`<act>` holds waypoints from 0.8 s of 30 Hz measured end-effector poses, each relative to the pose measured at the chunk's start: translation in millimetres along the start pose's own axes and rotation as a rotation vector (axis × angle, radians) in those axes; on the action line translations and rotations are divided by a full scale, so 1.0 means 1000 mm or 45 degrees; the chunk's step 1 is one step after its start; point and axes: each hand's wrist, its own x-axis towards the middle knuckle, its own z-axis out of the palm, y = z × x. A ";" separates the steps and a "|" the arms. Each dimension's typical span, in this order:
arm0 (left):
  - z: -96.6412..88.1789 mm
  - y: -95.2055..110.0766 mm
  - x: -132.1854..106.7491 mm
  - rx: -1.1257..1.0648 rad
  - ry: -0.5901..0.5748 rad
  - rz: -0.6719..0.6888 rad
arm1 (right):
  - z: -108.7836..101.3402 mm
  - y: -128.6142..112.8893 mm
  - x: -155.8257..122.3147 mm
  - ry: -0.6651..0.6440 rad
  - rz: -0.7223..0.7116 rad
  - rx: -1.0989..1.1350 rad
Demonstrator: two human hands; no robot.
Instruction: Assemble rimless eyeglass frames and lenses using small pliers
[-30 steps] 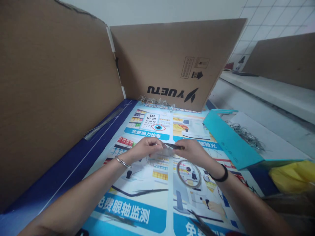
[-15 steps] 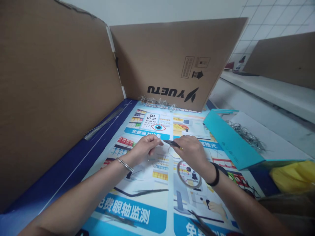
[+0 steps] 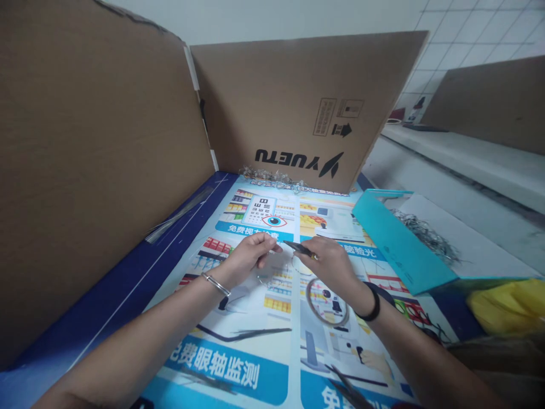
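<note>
My left hand (image 3: 255, 250) is closed in a pinch above the printed sheet, fingertips pointing right. A thin, faint wire (image 3: 264, 280) seems to hang below its fingers; the pinched end is too small to make out. Just to the right, my right hand (image 3: 330, 258) is wrapped round dark needle-nose pliers (image 3: 299, 248) with a bit of yellow on the handle. The pliers' tip points left at the left fingertips, a small gap apart. Under the right hand lies a round coil of wire (image 3: 310, 307) on the sheet.
Cardboard walls (image 3: 298, 102) stand behind and at left. Clear, shiny pieces (image 3: 275, 175) lie along the back. Wire strands (image 3: 181, 216) lie at left, dark strands (image 3: 264, 332) in front. A turquoise box (image 3: 395, 244) holds tangled wires (image 3: 426, 233). A pointed tool (image 3: 347, 389) lies nearby.
My left fingertips have shifted very slightly, and the gap to the pliers' tip is a little wider. The faint wire below the left hand shows more. Everything else stays in place.
</note>
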 end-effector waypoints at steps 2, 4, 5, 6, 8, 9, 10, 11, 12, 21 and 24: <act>0.000 0.001 0.000 -0.001 -0.010 0.012 | -0.001 -0.001 0.001 -0.043 0.078 0.051; -0.001 0.002 0.000 -0.003 -0.021 0.012 | -0.002 -0.002 0.001 -0.069 0.141 0.114; -0.002 0.002 0.000 -0.003 -0.028 0.008 | -0.002 -0.002 0.002 -0.076 0.163 0.147; -0.002 0.002 0.000 -0.004 -0.035 0.003 | -0.002 -0.002 0.001 -0.081 0.179 0.176; -0.004 0.002 0.001 -0.007 -0.046 -0.002 | -0.002 -0.002 0.001 -0.085 0.203 0.215; -0.004 0.002 0.001 -0.011 -0.052 -0.006 | -0.002 -0.002 0.001 -0.086 0.212 0.227; -0.004 0.001 0.001 -0.014 -0.059 -0.012 | -0.002 -0.002 0.001 -0.091 0.219 0.236; -0.004 0.001 0.002 -0.016 -0.065 -0.019 | -0.002 -0.002 0.001 -0.097 0.226 0.244; -0.004 0.001 0.002 -0.016 -0.072 -0.026 | -0.002 -0.002 0.001 -0.103 0.230 0.252; -0.004 0.002 0.003 0.095 -0.073 0.026 | -0.003 -0.002 0.002 -0.152 0.237 0.278; -0.004 0.001 0.003 0.136 -0.077 0.048 | -0.003 -0.001 0.002 -0.164 0.233 0.285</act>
